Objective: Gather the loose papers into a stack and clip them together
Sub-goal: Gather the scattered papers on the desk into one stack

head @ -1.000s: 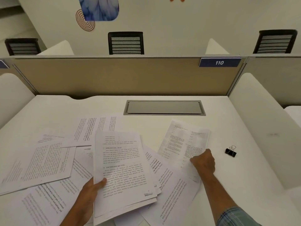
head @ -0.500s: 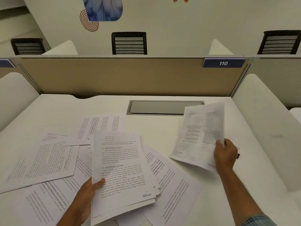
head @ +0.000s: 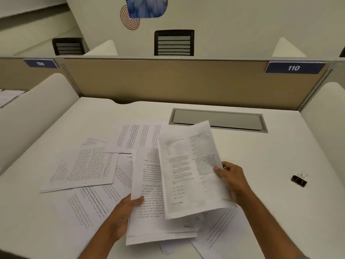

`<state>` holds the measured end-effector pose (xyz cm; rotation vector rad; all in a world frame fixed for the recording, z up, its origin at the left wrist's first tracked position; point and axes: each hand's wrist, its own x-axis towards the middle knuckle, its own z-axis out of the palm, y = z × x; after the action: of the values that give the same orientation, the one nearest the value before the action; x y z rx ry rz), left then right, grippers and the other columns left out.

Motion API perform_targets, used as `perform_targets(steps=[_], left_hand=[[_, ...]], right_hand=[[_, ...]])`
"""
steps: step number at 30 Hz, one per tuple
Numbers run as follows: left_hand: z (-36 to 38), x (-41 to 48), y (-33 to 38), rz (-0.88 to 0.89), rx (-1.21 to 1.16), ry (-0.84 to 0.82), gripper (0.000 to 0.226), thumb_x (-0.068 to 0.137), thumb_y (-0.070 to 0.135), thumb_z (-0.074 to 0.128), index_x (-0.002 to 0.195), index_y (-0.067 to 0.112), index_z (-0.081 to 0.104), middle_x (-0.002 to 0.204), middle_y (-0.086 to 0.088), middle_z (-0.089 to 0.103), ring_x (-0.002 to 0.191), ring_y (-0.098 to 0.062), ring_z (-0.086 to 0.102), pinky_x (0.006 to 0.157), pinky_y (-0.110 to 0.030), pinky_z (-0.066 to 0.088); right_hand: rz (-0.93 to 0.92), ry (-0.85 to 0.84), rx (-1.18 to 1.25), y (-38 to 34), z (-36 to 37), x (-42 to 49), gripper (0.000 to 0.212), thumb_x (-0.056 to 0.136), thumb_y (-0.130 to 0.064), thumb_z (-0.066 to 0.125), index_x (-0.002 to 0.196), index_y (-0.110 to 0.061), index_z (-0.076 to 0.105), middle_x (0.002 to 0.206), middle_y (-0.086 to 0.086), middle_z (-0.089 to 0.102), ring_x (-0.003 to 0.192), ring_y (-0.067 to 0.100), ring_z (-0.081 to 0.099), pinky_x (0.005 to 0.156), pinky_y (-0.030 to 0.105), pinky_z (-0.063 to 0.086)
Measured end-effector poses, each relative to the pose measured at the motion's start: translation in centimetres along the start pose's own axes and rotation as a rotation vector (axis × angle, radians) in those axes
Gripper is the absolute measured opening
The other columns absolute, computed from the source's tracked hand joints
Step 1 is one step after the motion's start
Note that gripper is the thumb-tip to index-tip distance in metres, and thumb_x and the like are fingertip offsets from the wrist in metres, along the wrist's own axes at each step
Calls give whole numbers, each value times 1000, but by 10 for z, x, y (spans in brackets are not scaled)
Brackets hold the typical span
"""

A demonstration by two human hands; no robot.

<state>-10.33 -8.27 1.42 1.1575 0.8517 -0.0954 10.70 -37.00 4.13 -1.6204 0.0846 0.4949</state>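
My left hand (head: 124, 214) grips the left edge of a small stack of printed papers (head: 149, 212) lifted off the white desk (head: 270, 156). My right hand (head: 233, 179) pinches the right edge of a single printed sheet (head: 190, 171), which hangs over the stack and overlaps its right half. Several loose printed sheets (head: 84, 169) lie spread on the desk to the left, and more sheets (head: 218, 234) lie beneath the stack. A black binder clip (head: 299, 180) sits alone on the desk to the right of my right hand.
A grey cable-port lid (head: 218, 119) is set into the desk at the back. A tan partition (head: 168, 81) with a "110" label (head: 294, 67) closes the far side. White curved dividers (head: 33, 109) flank the desk. Black chairs (head: 174, 43) stand beyond.
My right hand has carried the single sheet from the right side leftward over the stack in my left hand. The view has shifted left, so the binder clip shows again.
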Motion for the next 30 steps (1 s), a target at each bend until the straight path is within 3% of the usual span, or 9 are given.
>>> perform_targets(steps=[3, 10, 14, 18, 22, 26, 30], left_hand=[[-3, 1, -4, 1, -19, 14, 40, 98, 14, 63, 138, 12, 61, 127, -13, 74, 117, -36, 70, 105, -59, 51], [-6, -4, -11, 5, -54, -19, 35, 99, 34, 62, 133, 27, 65, 126, 0, 75, 115, -23, 73, 98, -48, 58], [-3, 0, -15, -6, -21, -52, 39, 96, 25, 68, 135, 23, 64, 126, -5, 76, 113, -28, 73, 92, -46, 61], [-1, 5, -19, 39, 35, 20, 37, 96, 14, 67, 133, 20, 65, 117, -4, 79, 104, -28, 76, 86, -45, 63], [-17, 3, -14, 64, 24, 55, 37, 97, 14, 66, 133, 20, 65, 118, -5, 79, 107, -31, 75, 96, -52, 58], [-46, -2, -7, 91, -60, 89, 37, 95, 14, 66, 132, 21, 65, 119, -8, 78, 106, -31, 75, 89, -50, 61], [-72, -5, -4, 120, -175, 135, 34, 95, 12, 65, 127, 23, 69, 120, -7, 78, 101, -27, 77, 75, -40, 65]], right_hand=[[70, -32, -29, 23, 34, -7, 7, 93, -10, 71, 93, -16, 76, 87, -1, 82, 70, 15, 79, 55, 22, 60], [97, -60, -165, 52, 79, -24, 9, 95, -14, 68, 98, -11, 76, 93, 2, 82, 72, 18, 80, 65, 33, 65], [101, -91, -190, 56, 93, -32, 11, 96, -14, 67, 100, -9, 76, 92, 2, 82, 77, 21, 80, 75, 47, 66], [6, -21, -375, 56, 92, -30, 15, 95, -20, 68, 106, -11, 73, 95, 2, 77, 86, 20, 74, 84, 41, 63], [-102, 183, -688, 47, 60, -21, 34, 91, -24, 73, 122, -13, 65, 108, 5, 69, 97, 23, 65, 85, 35, 53], [67, 107, -1072, 41, 23, -12, 77, 81, -44, 79, 144, -18, 44, 137, 12, 51, 129, 33, 48, 105, 47, 43], [157, 28, -1260, 40, 12, -12, 98, 71, -57, 82, 148, -21, 33, 141, 9, 44, 134, 30, 43, 106, 47, 42]])
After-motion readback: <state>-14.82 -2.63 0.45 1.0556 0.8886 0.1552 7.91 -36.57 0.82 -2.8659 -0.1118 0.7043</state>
